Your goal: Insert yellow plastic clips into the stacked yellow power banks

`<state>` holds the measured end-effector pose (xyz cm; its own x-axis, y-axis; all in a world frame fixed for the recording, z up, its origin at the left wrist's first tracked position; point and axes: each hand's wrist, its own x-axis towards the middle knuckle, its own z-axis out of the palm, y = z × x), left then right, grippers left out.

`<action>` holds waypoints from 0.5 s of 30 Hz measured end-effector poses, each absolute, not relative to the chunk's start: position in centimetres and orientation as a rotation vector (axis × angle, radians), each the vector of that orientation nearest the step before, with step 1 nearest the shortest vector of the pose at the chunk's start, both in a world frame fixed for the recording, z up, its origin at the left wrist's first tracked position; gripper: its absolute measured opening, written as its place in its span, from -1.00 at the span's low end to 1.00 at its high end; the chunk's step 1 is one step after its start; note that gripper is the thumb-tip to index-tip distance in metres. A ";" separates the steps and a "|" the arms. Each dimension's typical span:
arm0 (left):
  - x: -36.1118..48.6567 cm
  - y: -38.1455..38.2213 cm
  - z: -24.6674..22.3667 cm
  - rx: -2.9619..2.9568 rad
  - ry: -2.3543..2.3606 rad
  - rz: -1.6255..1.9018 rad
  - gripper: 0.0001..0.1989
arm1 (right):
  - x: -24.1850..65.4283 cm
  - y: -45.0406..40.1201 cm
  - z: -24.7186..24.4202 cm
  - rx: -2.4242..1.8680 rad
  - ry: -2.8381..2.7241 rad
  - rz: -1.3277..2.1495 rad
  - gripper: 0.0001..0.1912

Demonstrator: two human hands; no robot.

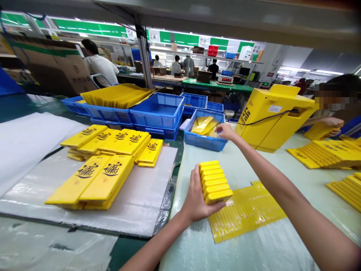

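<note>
My left hand [194, 199] is closed around a stack of yellow slab-shaped cases [216, 182], their rounded ends facing me. Below the stack, a spread of yellow film strips [248, 210] lies overlapped on the table. Over the right edge of a small blue bin [205, 141] is my right hand [225, 131], its fingers pinched together. What they hold, if anything, is too small to make out. Loose yellow film pieces [204, 125] fill that bin. To the left, more yellow cases [105, 177] with black characters lie in low piles on a white padded sheet [141, 210].
Blue crates [158, 109] stand behind the piles, one topped with yellow sheets [115, 96]. A yellow box [273, 116] with a black cable stands at the back right. Beyond it a co-worker's hand [332, 122] holds yellow pieces, near more yellow stacks [327, 154]. A shelf overhangs.
</note>
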<state>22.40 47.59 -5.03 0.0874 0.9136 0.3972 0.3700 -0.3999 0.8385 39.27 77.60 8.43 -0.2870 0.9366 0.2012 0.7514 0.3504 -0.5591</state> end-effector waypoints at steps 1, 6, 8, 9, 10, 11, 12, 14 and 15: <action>22.4 47.6 -5.0 1.829 1.262 1.303 0.54 | 39.7 77.3 8.6 -1.440 -2.108 0.543 -0.70; 22.5 47.7 -5.2 1.810 1.236 1.355 0.51 | 44.2 70.1 7.5 -1.153 -2.149 0.922 -0.33; 22.5 47.7 -5.4 1.773 1.226 1.375 0.51 | 45.6 65.1 5.5 -0.730 -2.259 1.447 0.25; 22.4 47.8 -5.5 1.753 1.218 1.381 0.52 | 45.8 62.7 4.2 -0.547 -2.250 1.680 0.53; 22.3 47.9 -5.5 1.731 1.211 1.384 0.53 | 45.7 60.5 2.9 -0.503 -2.222 1.760 0.67; 22.2 48.0 -5.3 1.701 1.207 1.392 0.53 | 45.1 58.7 1.7 -0.548 -2.168 1.732 0.71; 22.1 48.2 -4.9 1.660 1.206 1.407 0.53 | 44.2 57.3 0.8 -0.599 -2.088 1.692 0.73; 22.0 48.8 -3.2 1.523 1.205 1.452 0.47 | 42.1 56.0 -0.1 -0.656 -1.858 1.690 0.66; 22.1 49.3 -2.0 1.418 1.200 1.467 0.39 | 41.1 55.9 0.0 -0.672 -1.763 1.700 0.58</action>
